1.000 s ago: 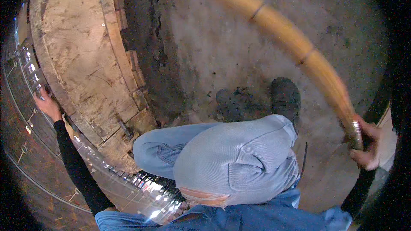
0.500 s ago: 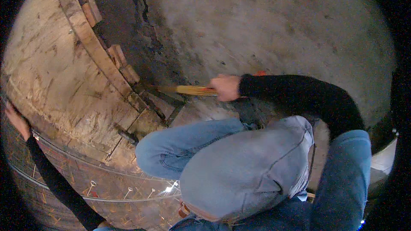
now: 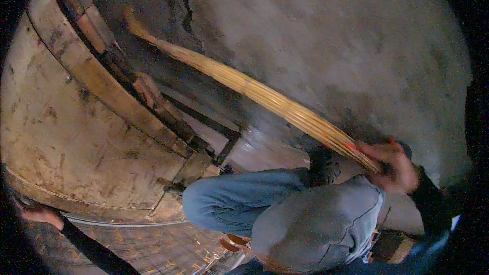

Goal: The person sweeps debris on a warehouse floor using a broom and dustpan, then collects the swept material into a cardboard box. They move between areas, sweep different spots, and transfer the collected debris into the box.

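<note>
Over the concrete floor (image 3: 326,35), the right hand (image 3: 395,165) has its fingers closed around the broom (image 3: 254,91), which slants up-left from them; the left hand (image 3: 43,215) rests on the wooden form's edge (image 3: 71,137), fingers' state unclear.

Grey concrete floor (image 3: 331,35), curved wooden formwork (image 3: 76,137), blue jeans (image 3: 239,198)

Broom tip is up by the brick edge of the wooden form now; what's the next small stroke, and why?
Probably draw the broom back along the concrete floor toward the knees. The right hand grips its bound end, the bristle tip lies far out beside the brick edging, and the left hand braces on the wooden form's rim, so a pull looks steadier than reaching further.
</note>
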Demonstrator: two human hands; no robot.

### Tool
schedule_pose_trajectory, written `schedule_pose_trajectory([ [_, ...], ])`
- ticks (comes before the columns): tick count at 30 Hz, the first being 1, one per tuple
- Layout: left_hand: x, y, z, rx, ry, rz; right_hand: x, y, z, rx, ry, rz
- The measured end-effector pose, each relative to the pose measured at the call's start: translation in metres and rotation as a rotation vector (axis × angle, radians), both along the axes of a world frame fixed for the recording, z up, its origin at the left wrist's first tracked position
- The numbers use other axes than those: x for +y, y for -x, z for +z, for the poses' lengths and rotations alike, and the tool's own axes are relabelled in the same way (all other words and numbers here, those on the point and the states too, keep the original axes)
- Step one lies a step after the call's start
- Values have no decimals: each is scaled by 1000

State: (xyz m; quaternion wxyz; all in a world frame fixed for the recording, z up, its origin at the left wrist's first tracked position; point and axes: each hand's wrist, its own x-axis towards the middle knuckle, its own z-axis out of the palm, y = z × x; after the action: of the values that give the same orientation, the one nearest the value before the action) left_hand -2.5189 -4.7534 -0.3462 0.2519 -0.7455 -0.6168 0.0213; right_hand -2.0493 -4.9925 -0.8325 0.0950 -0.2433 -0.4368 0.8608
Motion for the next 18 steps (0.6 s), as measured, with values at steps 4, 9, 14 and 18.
schedule_pose_trajectory([
  [4, -1, 12, 25, 195, 18, 120, 27, -10, 1, 109, 153, 186],
  [9, -4, 38, 58, 151, -82, 145, 28, 168, -42, 192, -13, 270],
  [14, -11, 23, 38, 40, -34, 175, 42, 323, -40, 122, -136, 147],
  [18, -21, 10, 14, 151, -51, 101, 44, 242, -23, 11, -109, 43],
])
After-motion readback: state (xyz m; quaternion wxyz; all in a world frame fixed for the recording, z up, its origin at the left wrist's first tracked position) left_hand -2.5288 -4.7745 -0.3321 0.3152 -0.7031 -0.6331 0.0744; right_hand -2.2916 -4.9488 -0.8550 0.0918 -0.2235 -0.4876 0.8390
